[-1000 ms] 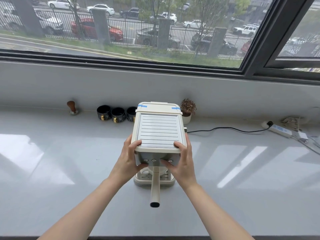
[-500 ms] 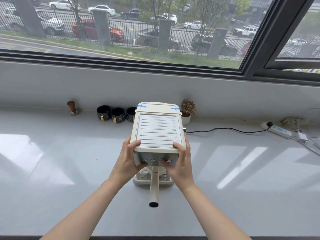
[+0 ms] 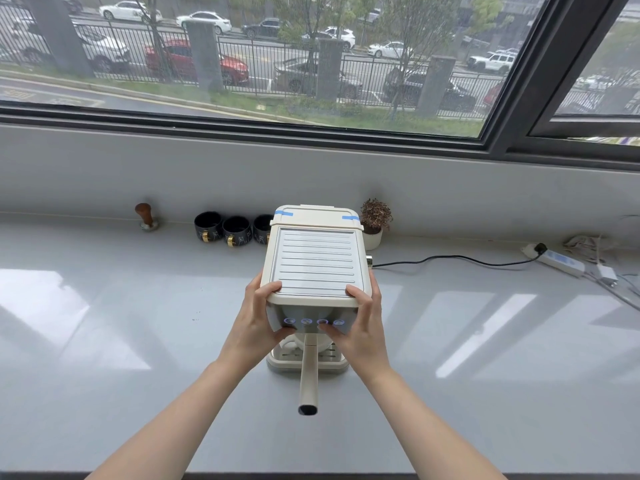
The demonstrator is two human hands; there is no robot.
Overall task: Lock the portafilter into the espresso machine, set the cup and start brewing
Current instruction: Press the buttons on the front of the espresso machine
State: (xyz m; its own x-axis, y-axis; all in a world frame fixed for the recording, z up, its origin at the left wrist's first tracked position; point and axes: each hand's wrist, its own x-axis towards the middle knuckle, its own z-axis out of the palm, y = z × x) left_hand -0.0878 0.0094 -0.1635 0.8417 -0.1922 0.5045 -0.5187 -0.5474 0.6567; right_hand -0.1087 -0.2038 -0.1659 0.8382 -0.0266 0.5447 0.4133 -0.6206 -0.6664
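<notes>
A cream espresso machine (image 3: 315,261) stands on the grey counter (image 3: 138,341), seen from above. The portafilter sits under its front, and the long cream handle (image 3: 308,375) points straight toward me. My left hand (image 3: 258,317) grips the machine's front left corner, thumb on the front panel. My right hand (image 3: 362,327) grips the front right corner, its thumb resting by the row of buttons (image 3: 306,321), which glow blue. A pale rounded shape (image 3: 290,344) on the drip tray (image 3: 277,363) may be a cup; I cannot tell.
Three dark cups (image 3: 237,230) with gold handles line the back wall, left of the machine. A wooden-topped tamper (image 3: 146,216) stands further left. A small potted plant (image 3: 374,223) sits behind right. A black cable (image 3: 450,259) runs to a power strip (image 3: 561,263).
The buttons on the front panel now glow blue; before they were unlit. Both hands keep their hold on the machine, with the thumbs shifted slightly along the panel.
</notes>
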